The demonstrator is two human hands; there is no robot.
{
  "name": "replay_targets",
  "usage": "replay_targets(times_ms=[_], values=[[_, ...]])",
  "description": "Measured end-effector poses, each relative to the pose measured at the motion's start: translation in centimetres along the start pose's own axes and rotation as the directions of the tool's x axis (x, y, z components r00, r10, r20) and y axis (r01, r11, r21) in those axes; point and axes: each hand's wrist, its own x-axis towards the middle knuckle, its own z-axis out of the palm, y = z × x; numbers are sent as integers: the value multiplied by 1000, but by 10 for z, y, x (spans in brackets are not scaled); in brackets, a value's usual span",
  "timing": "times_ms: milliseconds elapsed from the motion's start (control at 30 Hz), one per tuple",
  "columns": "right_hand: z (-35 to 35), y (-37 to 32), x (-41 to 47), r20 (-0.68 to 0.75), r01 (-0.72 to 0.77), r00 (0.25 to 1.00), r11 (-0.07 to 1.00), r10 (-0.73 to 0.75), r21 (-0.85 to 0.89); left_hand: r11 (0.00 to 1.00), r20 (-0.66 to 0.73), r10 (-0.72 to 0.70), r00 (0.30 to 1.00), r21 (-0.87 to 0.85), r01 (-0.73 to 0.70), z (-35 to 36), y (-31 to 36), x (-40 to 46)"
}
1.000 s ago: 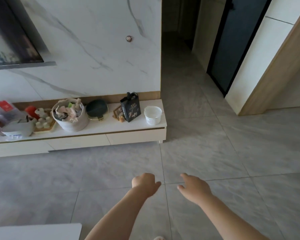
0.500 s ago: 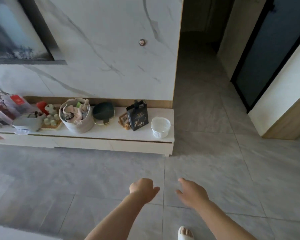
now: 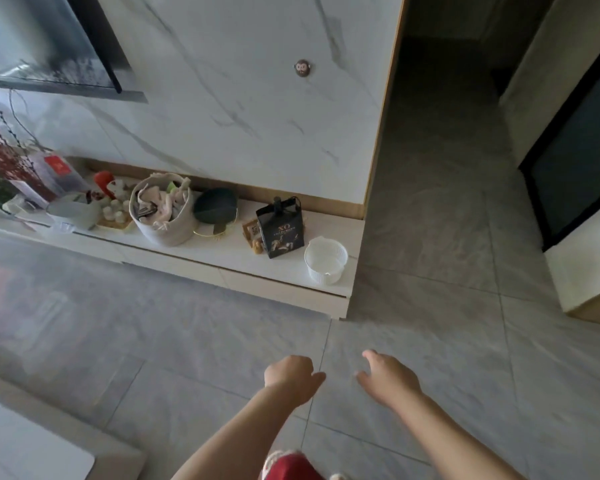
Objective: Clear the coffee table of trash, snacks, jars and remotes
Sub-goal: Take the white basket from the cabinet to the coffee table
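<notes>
A low cabinet [image 3: 194, 258] ran along the foot of the wall [image 3: 239, 109], ending at its right end beside a passage [image 3: 440, 174]. Near that right end stood a small tub [image 3: 325, 260]; just left of it a gift bag [image 3: 280, 227] stood upright, with a small box [image 3: 252, 232] at the bag's left. Further left lay a round dish [image 3: 215, 211], then a basket [image 3: 163, 213] holding cloths, then a tray of small bottles [image 3: 115, 213]. A screen [image 3: 45, 43] hung on the wall above the cabinet's left part. A table corner [image 3: 32, 448] sat at lower left.
</notes>
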Motion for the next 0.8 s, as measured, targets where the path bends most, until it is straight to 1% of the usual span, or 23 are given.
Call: replay_targets(times_ms=[100,300,467,633,800], values=[[-11,1,22,16,7,1000,1000,-7,-7,1000,3,-16,1000,-11,16,-12,4,20],[-26,-15,69,46,17,999,1000,-16,-15,999,61,-36,997,-31,38,-30,1,69],[-50,-27,115,59,20,998,998,-17,-59,997,50,-41,998,-67,44,-61,-10,117],[-70,-40,162,39,16,999,999,-14,-40,996,60,-52,997,-66,56,-87,-21,164],[-81,-47,191,76,26,997,998,-22,-54,997,46,-50,998,-56,52,-106,-23,190]])
